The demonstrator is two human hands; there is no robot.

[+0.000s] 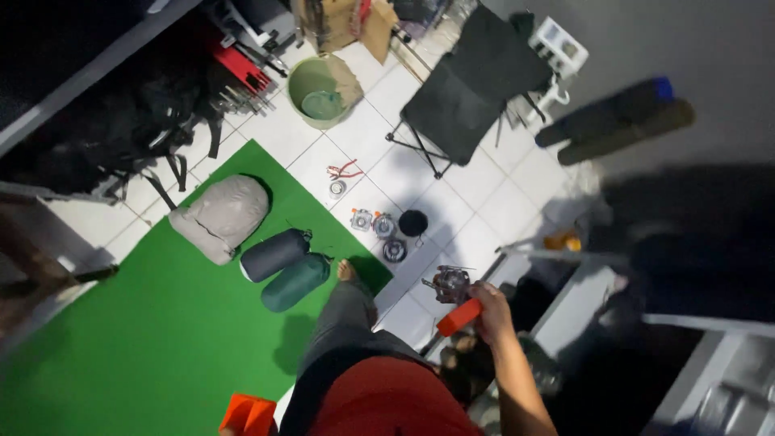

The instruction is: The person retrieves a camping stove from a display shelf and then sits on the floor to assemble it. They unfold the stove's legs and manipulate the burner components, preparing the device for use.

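Observation:
My right hand [491, 311] is closed on a small metal camping stove burner [450, 284] with an orange part [458, 317] under it, held at waist height above the white tiled floor [484, 202]. At the bottom edge, an orange case [249, 414] is held up over the green mat [145, 323]. Only a sliver of my left hand [224, 431] shows beneath it. My leg and bare foot [347, 270] stand at the mat's edge.
On the mat lie a grey stuff sack [222, 216], a dark one [274, 254] and a teal one [295, 282]. Small burners [383, 226] and red pliers [343, 169] lie on the tiles. Farther off are a green bucket [319, 93], a black folding chair [464, 97], rolled mats [617, 121] and a white shelf frame [565, 307] to the right.

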